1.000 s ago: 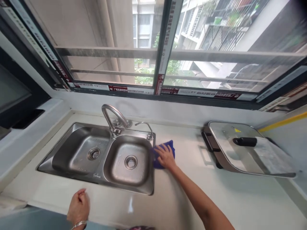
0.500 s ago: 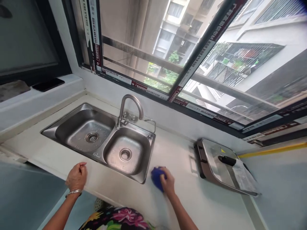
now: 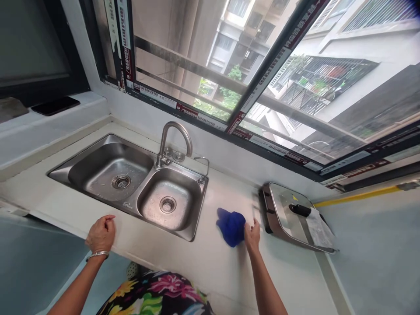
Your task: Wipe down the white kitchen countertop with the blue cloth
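A dark blue cloth [image 3: 232, 228] is bunched up over the white countertop [image 3: 157, 249], just right of the double sink. At its right edge my right hand [image 3: 252, 234] grips it between thumb and fingers. My left hand [image 3: 101, 234] is curled closed at the counter's front edge, with nothing visible in it and a bracelet at the wrist. The steel sink [image 3: 131, 209] has two basins, with some water drops in the left one. Behind them rises a curved faucet [image 3: 175, 124].
To the right stands an electric pan [image 3: 282, 214] with a glass lid and a pale cloth on its handle. A small spout [image 3: 206, 164] rises at the sink's back right corner. A dark phone [image 3: 55, 106] lies on the left ledge. A window [image 3: 226, 127] runs behind the counter.
My right hand has moved right, away from the sink, with the blue cloth, which now shows more of its spread. My left hand stays at the counter edge. The view has shifted slightly.
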The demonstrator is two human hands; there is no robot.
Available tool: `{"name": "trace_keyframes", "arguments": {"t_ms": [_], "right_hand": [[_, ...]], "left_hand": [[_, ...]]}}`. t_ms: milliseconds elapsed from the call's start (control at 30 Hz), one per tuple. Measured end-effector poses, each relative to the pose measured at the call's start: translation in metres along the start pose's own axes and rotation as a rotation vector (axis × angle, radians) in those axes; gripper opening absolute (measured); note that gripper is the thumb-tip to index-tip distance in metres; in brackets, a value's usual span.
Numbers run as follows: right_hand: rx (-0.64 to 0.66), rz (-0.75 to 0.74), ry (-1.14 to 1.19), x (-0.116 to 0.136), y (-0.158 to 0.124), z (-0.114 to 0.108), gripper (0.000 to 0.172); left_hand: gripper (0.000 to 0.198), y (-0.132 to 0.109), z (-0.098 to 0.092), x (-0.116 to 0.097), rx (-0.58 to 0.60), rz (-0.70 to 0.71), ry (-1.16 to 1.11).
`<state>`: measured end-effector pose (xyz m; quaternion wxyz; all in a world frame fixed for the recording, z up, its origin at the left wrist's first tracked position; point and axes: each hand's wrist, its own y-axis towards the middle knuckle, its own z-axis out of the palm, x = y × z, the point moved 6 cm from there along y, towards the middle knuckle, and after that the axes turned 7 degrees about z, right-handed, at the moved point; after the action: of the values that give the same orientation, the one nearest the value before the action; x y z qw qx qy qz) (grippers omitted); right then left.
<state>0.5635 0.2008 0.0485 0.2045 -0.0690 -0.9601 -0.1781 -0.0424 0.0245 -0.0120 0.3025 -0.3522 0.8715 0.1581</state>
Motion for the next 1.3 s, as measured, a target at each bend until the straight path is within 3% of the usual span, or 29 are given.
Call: {"name": "trace_keyframes", "arguments": {"t_ms": [167, 267, 467, 567, 633, 767, 1133, 1300], "right_hand": [[0.071, 0.182, -0.104, 0.016, -0.017, 0.059, 0.066], [0.119, 0.144, -0.227, 0.042, -0.041, 0.078, 0.054], [0.213, -0.298, -0.245, 0.077, -0.134, 0.069, 0.050], [0.193, -0.372, -0.212, 0.081, -0.165, 0.061, 0.049], [0.188, -0.384, -0.191, 0.085, -0.166, 0.062, 0.046], [0.195, -0.327, -0.176, 0.098, -0.125, 0.077, 0.042], [0.059, 0.001, -0.231, 0.103, 0.079, 0.154, 0.045], [0.012, 0.083, -0.233, 0.100, 0.153, 0.185, 0.050]], "left_hand": [[0.036, -0.001, -0.001, -0.004, 0.014, 0.000, 0.057], [0.035, -0.001, -0.002, -0.006, 0.015, -0.020, 0.079], [0.034, -0.003, -0.001, -0.002, -0.012, -0.070, 0.102], [0.034, -0.003, 0.000, 0.001, -0.018, -0.081, 0.111], [0.033, -0.003, 0.001, 0.001, -0.019, -0.078, 0.116], [0.033, -0.002, 0.002, 0.001, -0.020, -0.071, 0.133], [0.030, -0.006, 0.001, 0.004, -0.031, -0.122, 0.184], [0.030, -0.007, 0.000, 0.006, -0.053, -0.150, 0.222]]}}
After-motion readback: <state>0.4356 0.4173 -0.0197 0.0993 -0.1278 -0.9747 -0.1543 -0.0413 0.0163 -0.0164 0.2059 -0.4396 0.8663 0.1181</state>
